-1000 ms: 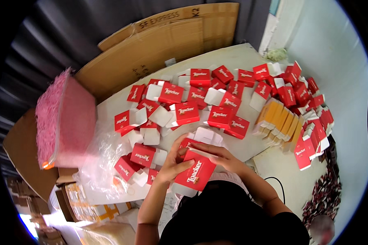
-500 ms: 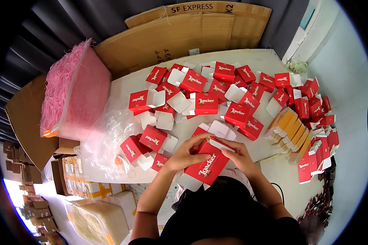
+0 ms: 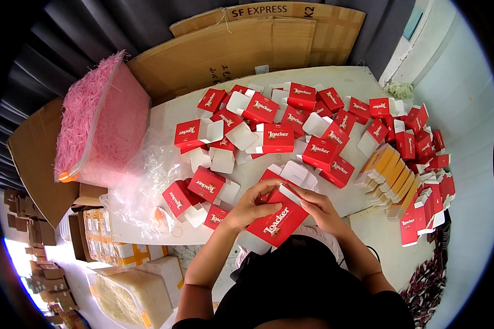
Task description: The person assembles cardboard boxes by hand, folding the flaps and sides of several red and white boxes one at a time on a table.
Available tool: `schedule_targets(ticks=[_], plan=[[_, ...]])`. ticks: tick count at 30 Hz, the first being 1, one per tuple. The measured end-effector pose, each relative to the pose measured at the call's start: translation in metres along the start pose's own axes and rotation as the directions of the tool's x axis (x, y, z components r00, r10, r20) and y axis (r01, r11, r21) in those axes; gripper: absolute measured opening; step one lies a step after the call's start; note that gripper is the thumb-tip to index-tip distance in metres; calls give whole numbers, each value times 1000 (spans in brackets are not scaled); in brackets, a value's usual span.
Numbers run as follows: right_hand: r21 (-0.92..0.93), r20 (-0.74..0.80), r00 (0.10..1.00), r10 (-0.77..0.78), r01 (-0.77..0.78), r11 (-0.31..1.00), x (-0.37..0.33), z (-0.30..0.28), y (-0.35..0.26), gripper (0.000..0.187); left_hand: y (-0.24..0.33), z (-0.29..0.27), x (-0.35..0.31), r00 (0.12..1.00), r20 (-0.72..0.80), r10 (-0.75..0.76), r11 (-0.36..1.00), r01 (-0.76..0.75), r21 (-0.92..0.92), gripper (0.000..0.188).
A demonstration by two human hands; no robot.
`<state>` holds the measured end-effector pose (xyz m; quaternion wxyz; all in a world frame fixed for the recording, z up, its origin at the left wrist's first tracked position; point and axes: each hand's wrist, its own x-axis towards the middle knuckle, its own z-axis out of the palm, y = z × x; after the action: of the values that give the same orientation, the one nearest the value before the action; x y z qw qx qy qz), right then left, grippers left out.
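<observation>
Both hands hold one red carton (image 3: 274, 225) with white flaps just above the near edge of the white table (image 3: 346, 82). My left hand (image 3: 250, 205) grips its upper left side, thumb on the red face. My right hand (image 3: 317, 207) pinches the open white flap at its top right corner. Many more red cartons (image 3: 277, 137) with open white flaps lie scattered across the table beyond my hands.
A clear bag of pink shredded paper (image 3: 101, 118) stands at the table's left. Crumpled clear plastic (image 3: 145, 181) lies beside it. A row of yellow cartons (image 3: 389, 172) sits at the right. Flattened brown cardboard (image 3: 247, 44) leans at the back. Boxes (image 3: 132, 274) crowd the floor at left.
The view has swung so the table sits more to the right. My hands have turned the red carton and my right fingers have shifted to its top flap.
</observation>
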<state>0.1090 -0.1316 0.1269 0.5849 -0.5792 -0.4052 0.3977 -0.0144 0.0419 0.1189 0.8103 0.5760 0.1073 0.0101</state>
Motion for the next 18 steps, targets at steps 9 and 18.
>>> schedule_targets(ticks=[9,18], plan=[[-92,140,968,-209,223,971,-3,5,5,49,-10,-6,1,995,22,95,995,-96,16,34],[-84,95,995,-10,18,996,4,2,30,49,-20,0,4,955,-201,219,936,-147,320,31]])
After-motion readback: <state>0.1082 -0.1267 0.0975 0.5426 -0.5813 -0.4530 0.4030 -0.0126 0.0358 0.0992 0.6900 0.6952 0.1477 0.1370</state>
